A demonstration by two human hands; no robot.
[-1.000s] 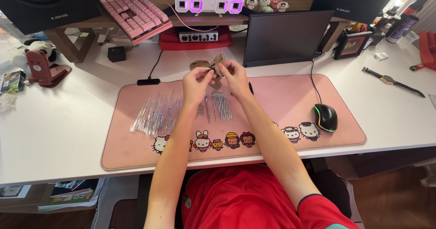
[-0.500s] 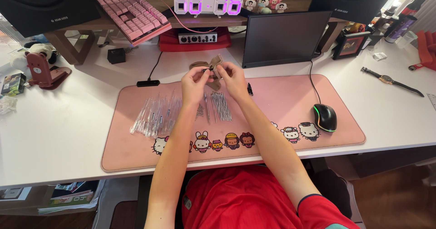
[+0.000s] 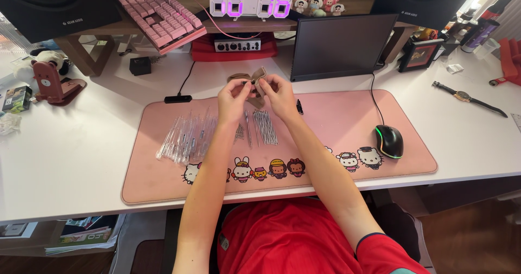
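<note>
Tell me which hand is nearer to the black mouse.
Right. The right hand is up beside the small brown pouch, left of the black mouse; the left hand sits farther left still.

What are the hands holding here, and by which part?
Both the left hand and right hand pinch a small tan pouch by its upper edge, above the pink mat.

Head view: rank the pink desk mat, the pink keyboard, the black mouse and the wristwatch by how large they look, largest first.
1. Pink desk mat
2. Pink keyboard; tilted and farther away, so its true size is less certain
3. Black mouse
4. Wristwatch; longer than the mouse with its strap, but thinner, so these two are close
</note>
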